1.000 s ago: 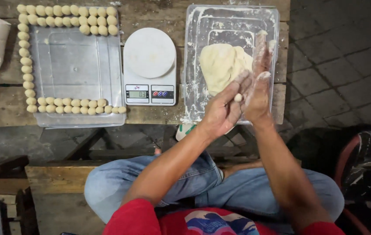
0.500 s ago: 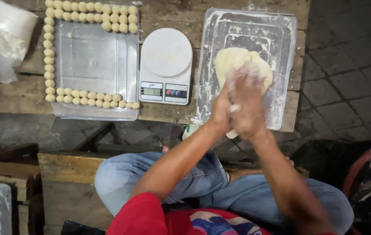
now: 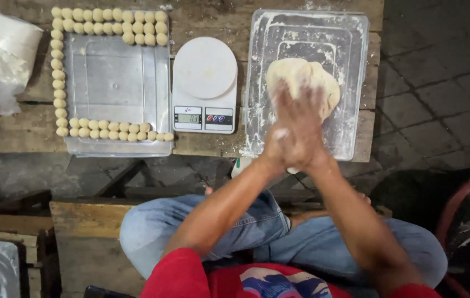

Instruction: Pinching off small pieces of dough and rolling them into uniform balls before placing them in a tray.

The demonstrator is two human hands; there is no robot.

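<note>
My left hand [image 3: 275, 148] and my right hand [image 3: 307, 122] are pressed palm to palm, floury and motion-blurred, with a small piece of dough [image 3: 280, 134] showing white between them. They hover over the near part of a clear plastic tray [image 3: 358, 66] dusted with flour. A large pale dough lump [image 3: 301, 74] lies in that tray just beyond my fingers.
A white digital kitchen scale [image 3: 204, 72] stands left of the floured tray on the wooden table [image 3: 19, 129]. Further left, a second clear tray [image 3: 113, 83] has several small dough balls [image 3: 108, 15] lined along its edges. A plastic bag of flour [image 3: 6, 55] sits at far left.
My palms have kept sliding against each other around the small dough piece, the fingers now reaching further over the big lump. The view has shifted slightly.
</note>
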